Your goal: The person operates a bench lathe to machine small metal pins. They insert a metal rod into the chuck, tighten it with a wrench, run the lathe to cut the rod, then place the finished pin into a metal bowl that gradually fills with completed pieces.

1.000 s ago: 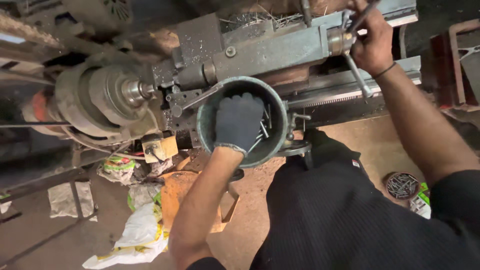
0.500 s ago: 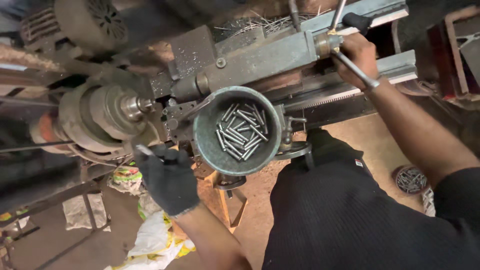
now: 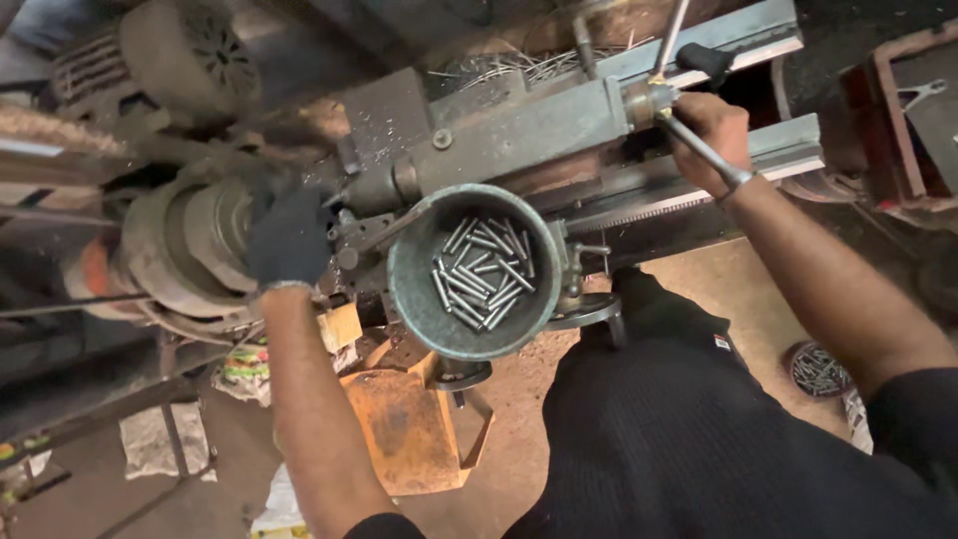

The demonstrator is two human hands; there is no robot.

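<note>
A grey-green lathe (image 3: 519, 130) filled the upper part of the view, its round chuck (image 3: 190, 250) at the left and its long bed running off to the right. Below it stood a rusty orange tray (image 3: 409, 429) on a dusty floor, and the person's dark clothing covered the lower right. A round green metal bowl (image 3: 474, 269) sat on the machine just in front of the carriage, between the two arms, holding a heap of short steel pins (image 3: 484, 271). A second small dish of pins (image 3: 820, 369) lay on the floor at the far right. The left hand (image 3: 289, 238), in a dark glove, was pressed against the chuck, its fingers curled at the spindle; whether it pinched anything could not be told. The bare right hand (image 3: 711, 135) was clenched around a slim metal lever (image 3: 699, 145) on the carriage.
</note>
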